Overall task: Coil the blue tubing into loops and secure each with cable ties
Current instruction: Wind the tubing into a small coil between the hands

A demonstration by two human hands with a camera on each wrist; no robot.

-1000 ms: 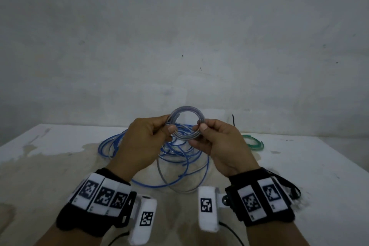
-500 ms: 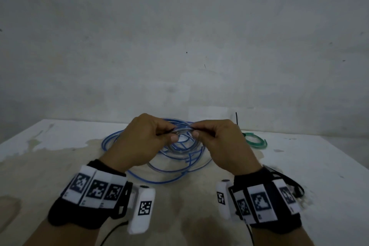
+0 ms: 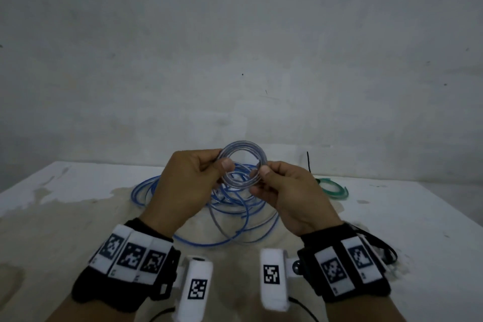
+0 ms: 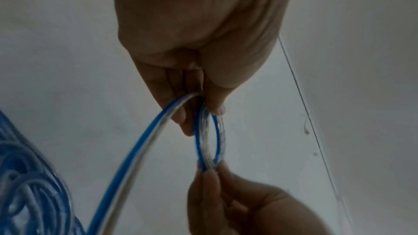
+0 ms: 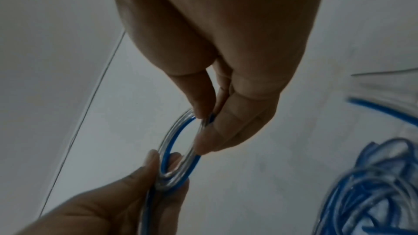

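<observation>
A small round coil of clear, blue-striped plastic tubing (image 3: 243,163) was held up at the centre of the head view, standing on edge just above the table. The left hand (image 3: 188,185) pinched its left side between thumb and curled fingers; the right hand (image 3: 286,191) pinched the right side the same way. How many turns the coil held I could not tell, the strands blurring together. From the left grip one length of tubing (image 4: 140,149) dropped away to the loose blue heap (image 3: 235,206) lying on the white, stained table (image 3: 65,217) behind and below the hands, partly hidden by them. At centre right, a small green coil (image 3: 334,188) lay beyond the right hand, half covered by it, with a thin black cable tie (image 3: 308,162) sticking up beside it. Both wrist views were soft and dim, their heaps cut off at the frame edges.
</observation>
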